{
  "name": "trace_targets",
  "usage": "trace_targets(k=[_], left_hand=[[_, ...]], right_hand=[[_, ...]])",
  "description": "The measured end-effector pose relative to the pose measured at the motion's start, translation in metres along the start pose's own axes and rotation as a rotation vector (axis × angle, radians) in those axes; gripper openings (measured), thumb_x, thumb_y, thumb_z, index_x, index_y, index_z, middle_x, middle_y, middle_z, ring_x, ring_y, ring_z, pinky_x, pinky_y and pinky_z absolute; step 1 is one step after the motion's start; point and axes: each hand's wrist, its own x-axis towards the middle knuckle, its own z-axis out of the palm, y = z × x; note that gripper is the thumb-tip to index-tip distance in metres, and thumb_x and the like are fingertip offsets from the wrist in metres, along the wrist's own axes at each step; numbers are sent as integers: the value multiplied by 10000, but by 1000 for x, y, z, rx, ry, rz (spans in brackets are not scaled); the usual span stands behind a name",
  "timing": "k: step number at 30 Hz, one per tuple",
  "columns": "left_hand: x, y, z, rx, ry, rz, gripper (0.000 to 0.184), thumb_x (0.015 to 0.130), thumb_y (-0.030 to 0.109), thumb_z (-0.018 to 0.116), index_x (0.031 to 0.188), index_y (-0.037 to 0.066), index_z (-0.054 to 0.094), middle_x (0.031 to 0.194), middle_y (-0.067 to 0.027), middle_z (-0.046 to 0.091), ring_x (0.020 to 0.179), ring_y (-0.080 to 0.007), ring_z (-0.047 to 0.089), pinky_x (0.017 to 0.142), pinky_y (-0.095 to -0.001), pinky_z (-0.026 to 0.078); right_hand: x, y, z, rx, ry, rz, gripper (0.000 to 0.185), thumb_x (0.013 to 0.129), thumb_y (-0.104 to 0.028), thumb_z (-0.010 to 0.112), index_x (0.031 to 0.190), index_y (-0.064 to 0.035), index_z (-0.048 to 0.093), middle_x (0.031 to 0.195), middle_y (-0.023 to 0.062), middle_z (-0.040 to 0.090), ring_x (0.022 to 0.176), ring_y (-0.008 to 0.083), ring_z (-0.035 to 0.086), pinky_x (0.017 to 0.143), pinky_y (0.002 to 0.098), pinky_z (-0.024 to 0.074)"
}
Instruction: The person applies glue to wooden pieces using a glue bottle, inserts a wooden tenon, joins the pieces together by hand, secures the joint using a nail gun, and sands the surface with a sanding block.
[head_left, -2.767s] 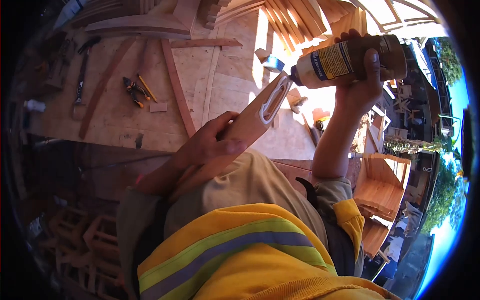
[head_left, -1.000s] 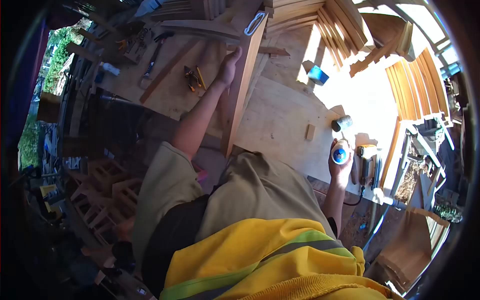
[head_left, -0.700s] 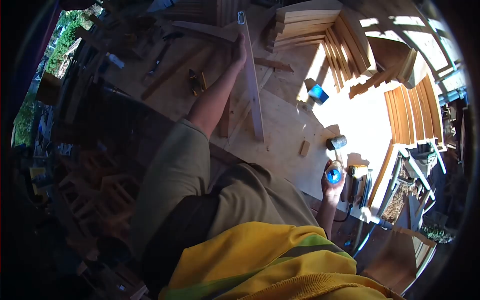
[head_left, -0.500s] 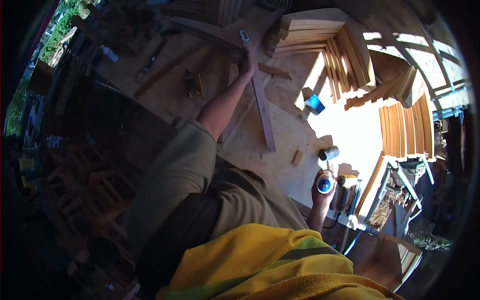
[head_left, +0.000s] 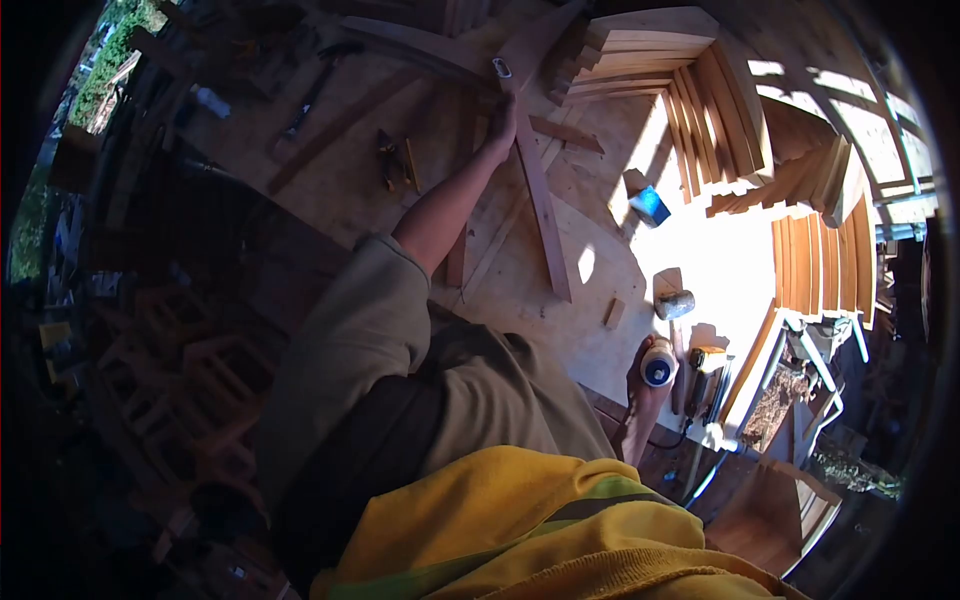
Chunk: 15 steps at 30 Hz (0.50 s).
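Observation:
My left hand (head_left: 503, 125) is closed round a long wooden piece (head_left: 543, 220) near its far end, where a loop of white glue shows on the end face. The piece lies low over the plywood table (head_left: 520, 275); whether it touches the table I cannot tell. At the table's front edge my right hand (head_left: 645, 390) is wrapped round the glue bottle (head_left: 658, 368), seen end on. Just beyond the bottle is a mallet (head_left: 675, 305), and a nail gun (head_left: 705, 370) lies to its right. A small wood block (head_left: 614, 313) sits left of the mallet.
Stacked angled wooden frames (head_left: 720, 110) stand at the back right, with more boards (head_left: 825, 265) farther right. A blue box (head_left: 650, 206) sits in front of them. Pliers (head_left: 390, 160), a pencil (head_left: 411, 160) and a hammer (head_left: 318, 90) lie at the left.
The glue bottle has moved away from the wooden piece's end, down to the right. The piece has gone from my lap area out over the table, and the view has shifted.

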Motion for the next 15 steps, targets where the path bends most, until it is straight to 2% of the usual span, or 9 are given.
trace_targets(k=[1,2,3,5,6,8,9,11,15], left_hand=[[-3,9,-1,-78,-55,-153,766,1037,616,397,1559,56,374,1556,-156,451,1433,-275,427,1176,-369,329],[13,37,0,-67,-63,-157,766,1037,616,397,1559,56,374,1556,-156,451,1433,-275,427,1176,-369,329],[45,74,3,-117,133,-655,814,1006,657,420,1572,76,364,1558,-129,447,1428,-263,419,1180,-376,307],[4,-4,-10,7,17,-61,869,985,684,433,1582,58,344,1580,-92,418,1445,-262,378,1205,-364,241],[13,-16,-15,168,57,26,846,973,627,506,1470,-53,426,1556,-233,419,1417,-324,434,1096,-453,386],[-63,26,15,527,328,340,793,892,469,668,1424,-70,430,1412,-300,481,1303,-433,475,1079,-467,395],[-81,29,31,539,273,346,793,892,469,668,1424,-70,430,1412,-300,481,1303,-433,475,1079,-467,395],[-124,23,47,776,155,859,680,837,297,744,1364,-29,463,1309,-257,505,1209,-432,509,1070,-472,404],[-220,8,112,639,-513,681,627,799,227,790,1321,11,516,1247,-184,540,1141,-282,567,948,-413,504]], right_hand=[[2,4,-1,9,1,0,281,1055,-171,514,1202,59,584,1112,161,686,1055,270,675,1026,390,576],[9,8,-1,-419,-23,-214,279,1053,-167,518,1202,58,589,1128,169,683,1071,276,670,1030,395,572],[18,9,-4,-844,-32,-432,276,1051,-163,523,1202,58,594,1144,178,679,1086,282,665,1035,399,569],[17,0,-19,-1696,55,-825,260,1044,-159,544,1186,48,611,1133,178,681,1074,282,665,1001,387,568],[18,-6,-24,-1992,122,-890,246,1038,-159,560,1171,38,623,1106,169,687,1046,276,670,963,371,572],[9,-12,-31,-2185,230,-899,219,1027,-160,592,1140,20,646,1053,152,698,992,263,680,886,339,579],[8,-14,-34,-2086,263,-869,206,1022,-160,608,1125,11,658,1027,143,703,964,257,685,848,322,583],[9,-20,-49,-1593,329,-760,224,1016,-197,611,1114,-1,658,1023,138,704,970,266,686,858,333,585],[2,-39,-82,3,172,-370,300,997,-322,615,1076,-35,656,1035,127,703,1008,309,688,912,386,599]])
